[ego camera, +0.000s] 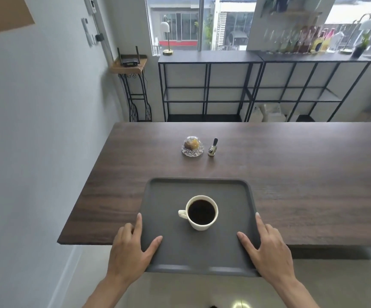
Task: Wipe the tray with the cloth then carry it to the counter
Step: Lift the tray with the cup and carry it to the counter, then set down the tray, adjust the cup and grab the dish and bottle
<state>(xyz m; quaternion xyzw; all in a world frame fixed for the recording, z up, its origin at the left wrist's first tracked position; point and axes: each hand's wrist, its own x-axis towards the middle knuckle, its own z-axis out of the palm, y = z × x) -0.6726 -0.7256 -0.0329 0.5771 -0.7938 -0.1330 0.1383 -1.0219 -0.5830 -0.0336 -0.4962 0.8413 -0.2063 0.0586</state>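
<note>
**Keep the tray level while it carries a full cup**

The left hand (128, 252) and the right hand (269, 250) each clamp one side of the flat dark grey plastic tray (169, 258): the thumbs lie on top and the other fingers run along the side rims. The tray rests partly on the dark brown wooden table (291, 185), and its near edge hangs over the table's edge. At the tray's centre stands a white ceramic cup of black coffee (201, 212), its handle pointing to 9 o'clock. I see no cloth. In my judgement, both hands should rise together and slowly, so the coffee does not spill. At 12 o'clock, well apart, are a small domed glass dish (192, 146) and a little bird figurine (213, 148).
</note>
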